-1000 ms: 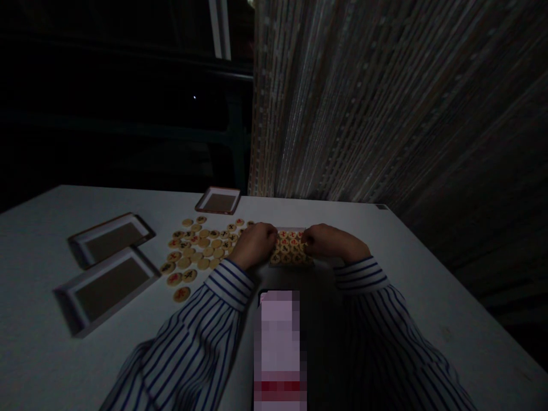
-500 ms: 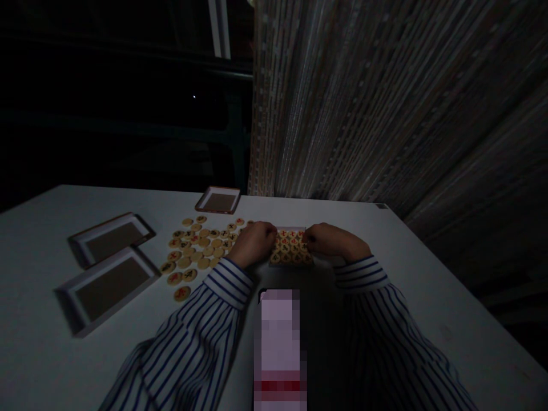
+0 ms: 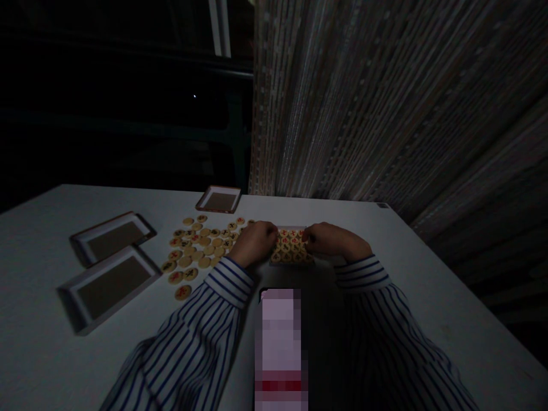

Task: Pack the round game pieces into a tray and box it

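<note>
A shallow box (image 3: 293,264) in front of me holds rows of round xiangqi pieces (image 3: 293,248), red characters in the far rows and dark ones nearer. My left hand (image 3: 257,242) is closed at the box's left side, fingers curled against its edge. On the opposite side my right hand (image 3: 331,240) is likewise closed, fingertips at the far right corner. The fingers hide parts of the box's sides and the outer pieces. Left of my left hand, loose xiangqi pieces (image 3: 204,240) lie spread over the white table (image 3: 411,319), some showing characters, others plain.
Two open trays or lids, one brown-edged (image 3: 113,234) and one pale (image 3: 111,288), lie at the left. Another shallow tray (image 3: 219,200) sits near the far edge. A phone (image 3: 280,342) with a blurred screen lies between my forearms. Behind the table hangs a string curtain (image 3: 334,103).
The view has shifted very slightly. Both hands stay at the box's sides, and the pieces and trays look unmoved.
</note>
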Motion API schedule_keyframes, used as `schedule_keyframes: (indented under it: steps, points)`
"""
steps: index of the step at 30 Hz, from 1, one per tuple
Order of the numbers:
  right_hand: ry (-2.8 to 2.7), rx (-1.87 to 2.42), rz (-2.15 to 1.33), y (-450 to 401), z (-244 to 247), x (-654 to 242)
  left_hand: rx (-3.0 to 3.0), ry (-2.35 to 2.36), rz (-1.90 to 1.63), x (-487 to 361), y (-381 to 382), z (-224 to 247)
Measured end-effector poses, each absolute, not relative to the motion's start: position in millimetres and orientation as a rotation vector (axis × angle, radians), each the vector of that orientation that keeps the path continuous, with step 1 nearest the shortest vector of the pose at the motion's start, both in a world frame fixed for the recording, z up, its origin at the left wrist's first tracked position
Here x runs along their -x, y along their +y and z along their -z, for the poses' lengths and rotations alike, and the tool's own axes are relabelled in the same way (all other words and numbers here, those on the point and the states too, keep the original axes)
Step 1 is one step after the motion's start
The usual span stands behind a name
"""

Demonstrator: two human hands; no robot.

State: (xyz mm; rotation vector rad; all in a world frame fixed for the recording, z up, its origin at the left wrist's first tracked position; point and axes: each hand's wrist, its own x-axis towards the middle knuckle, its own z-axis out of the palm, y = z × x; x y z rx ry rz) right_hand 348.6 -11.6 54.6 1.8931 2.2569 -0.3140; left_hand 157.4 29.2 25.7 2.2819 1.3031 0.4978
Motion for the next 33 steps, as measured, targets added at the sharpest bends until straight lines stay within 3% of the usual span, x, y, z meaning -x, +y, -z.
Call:
schedule_keyframes:
  steps: [33]
  points:
    - [2.305,-1.851,0.367,-10.1,-49.6,-353.7,-2.331,1.26,-0.493,-156.1,33.7,-18.6]
